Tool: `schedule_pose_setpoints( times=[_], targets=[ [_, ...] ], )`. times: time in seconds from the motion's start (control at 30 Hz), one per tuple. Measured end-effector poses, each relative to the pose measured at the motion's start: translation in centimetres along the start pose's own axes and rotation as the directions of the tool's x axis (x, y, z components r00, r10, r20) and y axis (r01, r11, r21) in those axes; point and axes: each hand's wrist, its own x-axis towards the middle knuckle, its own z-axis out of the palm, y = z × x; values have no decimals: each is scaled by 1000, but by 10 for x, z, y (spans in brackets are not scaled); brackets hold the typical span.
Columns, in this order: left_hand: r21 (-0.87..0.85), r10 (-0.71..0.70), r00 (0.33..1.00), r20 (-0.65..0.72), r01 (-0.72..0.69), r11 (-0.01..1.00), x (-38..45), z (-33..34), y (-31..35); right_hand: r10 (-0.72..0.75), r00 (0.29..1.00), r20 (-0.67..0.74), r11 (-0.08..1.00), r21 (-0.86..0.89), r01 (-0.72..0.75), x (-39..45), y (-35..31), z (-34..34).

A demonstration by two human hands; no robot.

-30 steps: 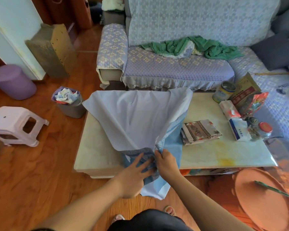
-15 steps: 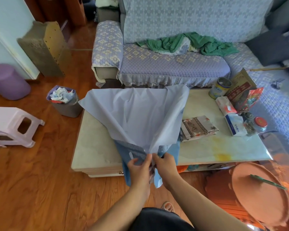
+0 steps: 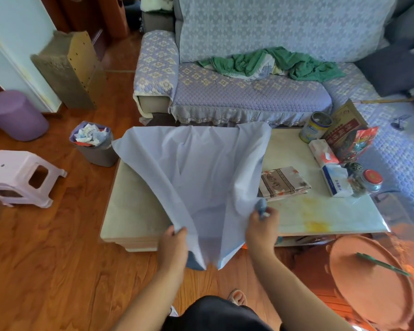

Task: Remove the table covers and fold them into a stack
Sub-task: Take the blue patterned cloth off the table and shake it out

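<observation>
A pale blue table cover (image 3: 201, 177) lies folded over on the left half of the low marble table (image 3: 320, 211), its near end hanging past the front edge. My left hand (image 3: 173, 244) pinches the cover's near edge on the left. My right hand (image 3: 262, 225) grips a bunched corner of it on the right, level with the table's front edge. A folded patterned cloth (image 3: 283, 183) lies flat on the table just right of the blue cover.
Tissue packs (image 3: 330, 168), a tin (image 3: 314, 127), jars and snack bags crowd the table's right end. A sofa (image 3: 249, 91) with a green cloth (image 3: 273, 64) stands behind. A waste bin (image 3: 93, 144), white stool (image 3: 17, 177) and purple bin (image 3: 14, 114) stand left; a round orange tray (image 3: 373, 280) right.
My hands, together at the cover's near middle before, have moved apart, spreading the near edge wider. The camera has shifted slightly.
</observation>
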Motion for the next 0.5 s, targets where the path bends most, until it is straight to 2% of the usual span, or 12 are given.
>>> schedule_pose_setpoints(
  times=[0.1,0.17,0.33,0.4,0.5],
  targets=[
    [-72,98,991,-88,-105,992,-3,-49,35,-21,973,-229,999,37,30,34,-31,-43],
    [-182,166,978,-123,-187,965,-8,-74,69,2,954,-300,995,94,27,52,-61,-65],
    [-521,242,966,-91,-253,815,-20,-90,155,-69,944,-323,978,164,128,70,-140,-87],
    [-575,303,951,-57,-280,769,-27,-89,185,-117,944,-309,956,224,192,66,-169,-88],
    [-583,380,924,50,-282,762,-42,-81,217,-246,931,-271,921,232,312,56,-207,-83]
  ],
)
